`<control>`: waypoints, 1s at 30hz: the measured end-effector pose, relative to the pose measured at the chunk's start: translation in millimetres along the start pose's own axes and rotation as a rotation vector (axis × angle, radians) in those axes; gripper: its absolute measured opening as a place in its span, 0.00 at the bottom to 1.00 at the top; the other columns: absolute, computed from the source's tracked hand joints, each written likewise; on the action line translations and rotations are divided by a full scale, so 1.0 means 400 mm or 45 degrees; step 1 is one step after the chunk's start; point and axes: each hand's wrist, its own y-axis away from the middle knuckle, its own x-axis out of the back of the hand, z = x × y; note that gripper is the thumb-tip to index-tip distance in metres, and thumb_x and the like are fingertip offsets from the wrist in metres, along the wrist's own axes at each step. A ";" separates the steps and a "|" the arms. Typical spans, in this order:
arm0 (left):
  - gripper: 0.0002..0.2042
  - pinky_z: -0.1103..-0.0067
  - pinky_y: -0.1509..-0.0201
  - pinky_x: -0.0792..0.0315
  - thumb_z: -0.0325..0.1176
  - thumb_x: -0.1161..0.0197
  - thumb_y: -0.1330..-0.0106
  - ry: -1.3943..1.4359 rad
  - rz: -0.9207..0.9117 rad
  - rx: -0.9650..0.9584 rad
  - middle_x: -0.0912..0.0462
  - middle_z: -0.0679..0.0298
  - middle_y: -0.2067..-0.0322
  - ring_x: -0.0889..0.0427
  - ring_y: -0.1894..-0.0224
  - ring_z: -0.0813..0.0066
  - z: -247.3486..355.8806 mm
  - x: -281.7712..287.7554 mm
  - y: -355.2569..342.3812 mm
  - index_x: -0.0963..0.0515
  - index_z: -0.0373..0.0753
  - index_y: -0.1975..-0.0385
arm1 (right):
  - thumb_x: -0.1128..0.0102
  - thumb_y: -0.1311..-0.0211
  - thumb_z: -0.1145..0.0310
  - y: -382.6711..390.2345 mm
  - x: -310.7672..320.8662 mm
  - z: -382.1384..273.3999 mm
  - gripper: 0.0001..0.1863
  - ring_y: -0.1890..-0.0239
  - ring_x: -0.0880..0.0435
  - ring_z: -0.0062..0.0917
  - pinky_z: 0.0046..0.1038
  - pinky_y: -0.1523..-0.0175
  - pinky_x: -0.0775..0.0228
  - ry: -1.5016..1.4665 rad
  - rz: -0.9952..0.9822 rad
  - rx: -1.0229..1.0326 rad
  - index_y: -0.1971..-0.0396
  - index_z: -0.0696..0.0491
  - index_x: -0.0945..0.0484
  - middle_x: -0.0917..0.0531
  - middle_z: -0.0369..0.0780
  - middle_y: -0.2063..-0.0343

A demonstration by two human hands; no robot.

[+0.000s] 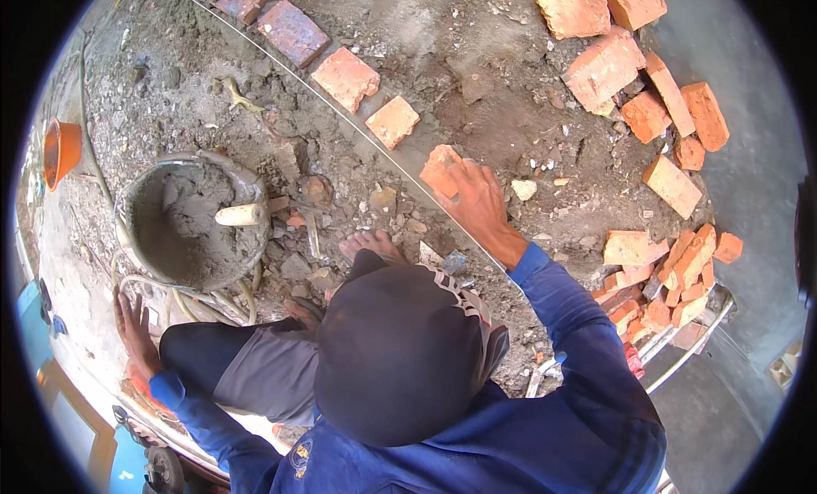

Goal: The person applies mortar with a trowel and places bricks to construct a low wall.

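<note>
While the thumb and fingers of the right hand are closing around a broken orange brick, its far left part is showing past the fingertips. This brick is sitting at the near end of a curving row, and a thin white string is running just beside it on the left. Ahead and to the left of the grip, a short brick is lying next in the row, with a longer orange brick and a purplish brick following farther along. Just right of the grip, a pale stone is resting on the rough ground. Below and left of the grip, a bare foot is standing among rubble. Farther left, a round tub is holding wet grey mortar, and a pale handle is sticking out over it. Beyond the tub's near side, the left hand is hovering or resting, I cannot tell which, near some pale hoses; its fingers are spreading loosely, holding nothing visible. Well left of the grip, an orange bucket is lying tilted. Well to the right, loose bricks are lying ahead, and a heap of broken bricks is sitting nearer the body.
</note>
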 end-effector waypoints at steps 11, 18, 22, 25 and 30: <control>0.31 0.64 0.26 0.34 0.51 0.46 0.19 -0.127 -0.109 -0.024 0.35 0.57 0.25 0.29 0.27 0.56 0.037 -0.058 0.010 0.38 0.42 0.22 | 0.24 0.42 0.58 -0.019 -0.031 0.006 0.33 0.40 0.20 0.51 0.46 0.37 0.25 -0.179 0.035 -0.004 0.38 0.54 0.21 0.22 0.52 0.39; 0.30 0.64 0.26 0.33 0.49 0.46 0.19 -0.126 -0.198 -0.109 0.36 0.57 0.25 0.29 0.28 0.55 0.090 -0.137 -0.003 0.38 0.41 0.23 | 0.25 0.42 0.61 -0.052 -0.005 0.002 0.29 0.43 0.18 0.50 0.47 0.41 0.23 -0.326 -0.008 -0.019 0.41 0.56 0.19 0.24 0.50 0.35; 0.29 0.67 0.30 0.30 0.45 0.43 0.20 -0.024 -0.195 -0.143 0.31 0.57 0.28 0.27 0.29 0.58 0.054 -0.132 -0.030 0.36 0.43 0.23 | 0.24 0.43 0.61 -0.047 0.021 -0.016 0.28 0.45 0.17 0.51 0.47 0.43 0.23 -0.241 -0.122 0.002 0.44 0.57 0.19 0.24 0.49 0.34; 0.30 0.68 0.32 0.30 0.47 0.41 0.21 -0.050 -0.179 -0.122 0.26 0.56 0.32 0.25 0.31 0.59 0.052 -0.137 -0.021 0.35 0.44 0.24 | 0.26 0.41 0.63 -0.065 0.048 -0.002 0.24 0.48 0.16 0.53 0.49 0.45 0.22 -0.262 -0.141 0.064 0.46 0.56 0.18 0.20 0.49 0.39; 0.36 0.65 0.33 0.30 0.57 0.42 0.25 -0.116 -0.140 -0.086 0.26 0.54 0.32 0.24 0.33 0.59 0.080 -0.144 0.024 0.36 0.42 0.23 | 0.32 0.35 0.65 -0.101 0.085 0.027 0.16 0.55 0.13 0.52 0.48 0.52 0.21 -0.101 -0.254 0.120 0.51 0.56 0.15 0.13 0.53 0.57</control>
